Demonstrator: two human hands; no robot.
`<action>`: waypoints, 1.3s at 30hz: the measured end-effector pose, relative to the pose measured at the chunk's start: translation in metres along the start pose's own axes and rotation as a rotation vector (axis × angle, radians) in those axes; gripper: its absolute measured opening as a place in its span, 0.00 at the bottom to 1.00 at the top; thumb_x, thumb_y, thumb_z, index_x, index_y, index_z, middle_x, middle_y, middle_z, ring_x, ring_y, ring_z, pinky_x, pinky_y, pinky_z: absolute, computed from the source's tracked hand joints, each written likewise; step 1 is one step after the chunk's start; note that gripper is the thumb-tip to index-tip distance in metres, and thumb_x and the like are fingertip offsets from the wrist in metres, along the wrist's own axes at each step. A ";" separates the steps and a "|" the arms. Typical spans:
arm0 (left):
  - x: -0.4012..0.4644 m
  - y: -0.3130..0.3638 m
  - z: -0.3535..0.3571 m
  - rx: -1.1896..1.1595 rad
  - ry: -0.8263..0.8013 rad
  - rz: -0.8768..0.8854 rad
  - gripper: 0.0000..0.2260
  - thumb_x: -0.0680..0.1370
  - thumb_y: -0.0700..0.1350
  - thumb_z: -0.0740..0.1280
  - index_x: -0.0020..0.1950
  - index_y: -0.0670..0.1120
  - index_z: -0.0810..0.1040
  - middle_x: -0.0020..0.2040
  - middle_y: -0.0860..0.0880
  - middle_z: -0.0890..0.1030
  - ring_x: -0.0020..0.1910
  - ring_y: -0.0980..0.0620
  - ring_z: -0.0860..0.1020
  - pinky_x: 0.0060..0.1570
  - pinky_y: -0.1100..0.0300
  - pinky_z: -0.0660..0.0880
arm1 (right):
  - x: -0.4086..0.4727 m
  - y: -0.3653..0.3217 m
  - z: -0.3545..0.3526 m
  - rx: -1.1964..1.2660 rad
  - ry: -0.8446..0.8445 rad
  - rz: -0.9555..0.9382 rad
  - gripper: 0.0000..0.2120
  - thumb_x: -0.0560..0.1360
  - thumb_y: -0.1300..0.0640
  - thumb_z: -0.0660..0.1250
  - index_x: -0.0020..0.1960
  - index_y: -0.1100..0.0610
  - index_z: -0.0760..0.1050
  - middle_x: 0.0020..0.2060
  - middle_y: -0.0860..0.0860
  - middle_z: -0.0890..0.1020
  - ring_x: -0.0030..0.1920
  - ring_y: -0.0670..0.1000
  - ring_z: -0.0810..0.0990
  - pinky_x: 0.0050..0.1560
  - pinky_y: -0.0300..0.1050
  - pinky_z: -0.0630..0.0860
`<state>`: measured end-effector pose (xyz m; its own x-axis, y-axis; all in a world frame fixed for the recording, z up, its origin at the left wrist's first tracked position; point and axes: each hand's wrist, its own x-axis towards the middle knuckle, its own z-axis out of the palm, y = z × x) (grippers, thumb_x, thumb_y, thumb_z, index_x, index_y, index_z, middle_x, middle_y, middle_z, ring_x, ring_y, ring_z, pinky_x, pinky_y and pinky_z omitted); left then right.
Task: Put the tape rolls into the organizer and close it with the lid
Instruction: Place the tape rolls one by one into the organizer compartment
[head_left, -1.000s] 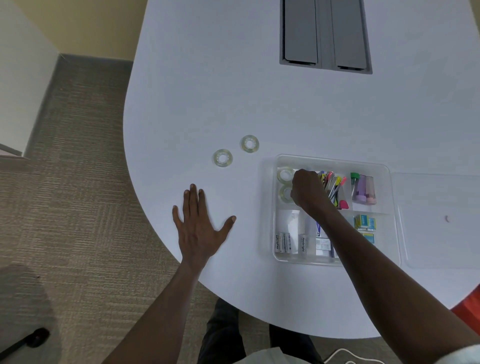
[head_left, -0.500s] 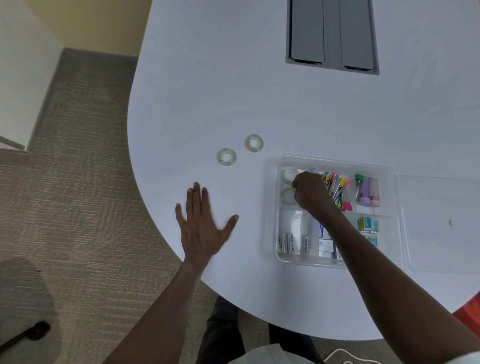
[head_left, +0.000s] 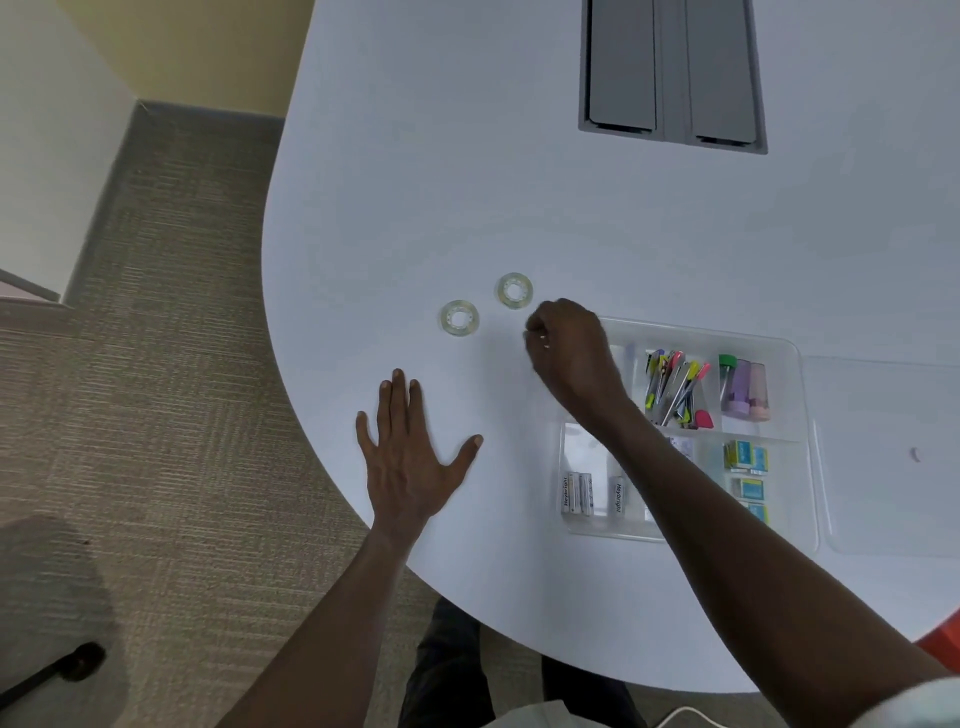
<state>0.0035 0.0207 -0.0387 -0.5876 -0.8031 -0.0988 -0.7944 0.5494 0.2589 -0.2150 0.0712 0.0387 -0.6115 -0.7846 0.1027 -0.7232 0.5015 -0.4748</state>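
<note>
Batteries (head_left: 577, 492) read "Heybright"; right hand (head_left: 569, 347), curled, empty, hides organizer's (head_left: 789, 347) left compartment; left hand (head_left: 405, 462) spread flat.

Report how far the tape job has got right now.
Done: cannot confirm; the right hand and forearm hide the organizer's upper-left compartment. In hand: nothing; the right hand, fingers curled, hovers beside the nearer tape roll, and the left hand lies flat on the table. Left: that roll, the farther tape roll, then the clear lid, lying right of the organizer.
</note>
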 end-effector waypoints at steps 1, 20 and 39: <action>0.000 0.000 0.000 -0.001 0.004 0.000 0.46 0.74 0.75 0.56 0.80 0.44 0.58 0.83 0.46 0.52 0.82 0.50 0.52 0.78 0.42 0.52 | 0.003 -0.005 0.008 0.002 -0.032 -0.045 0.03 0.71 0.62 0.67 0.44 0.60 0.77 0.40 0.56 0.80 0.41 0.56 0.78 0.43 0.47 0.72; 0.001 -0.002 0.001 -0.036 0.016 -0.007 0.45 0.74 0.74 0.57 0.80 0.44 0.59 0.83 0.46 0.53 0.82 0.49 0.53 0.79 0.42 0.52 | 0.023 -0.040 0.065 -0.271 -0.320 -0.300 0.14 0.75 0.68 0.59 0.60 0.61 0.70 0.53 0.61 0.73 0.47 0.60 0.75 0.36 0.52 0.79; 0.000 -0.001 -0.001 0.004 -0.003 0.002 0.45 0.74 0.74 0.57 0.80 0.44 0.58 0.83 0.46 0.52 0.82 0.49 0.53 0.78 0.41 0.54 | -0.035 0.023 -0.040 0.018 0.111 0.431 0.25 0.69 0.57 0.70 0.64 0.60 0.72 0.57 0.59 0.74 0.59 0.59 0.73 0.60 0.50 0.70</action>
<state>0.0042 0.0201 -0.0380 -0.5900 -0.8011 -0.1006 -0.7936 0.5524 0.2551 -0.2233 0.1246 0.0588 -0.8874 -0.4607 -0.0152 -0.3895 0.7670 -0.5100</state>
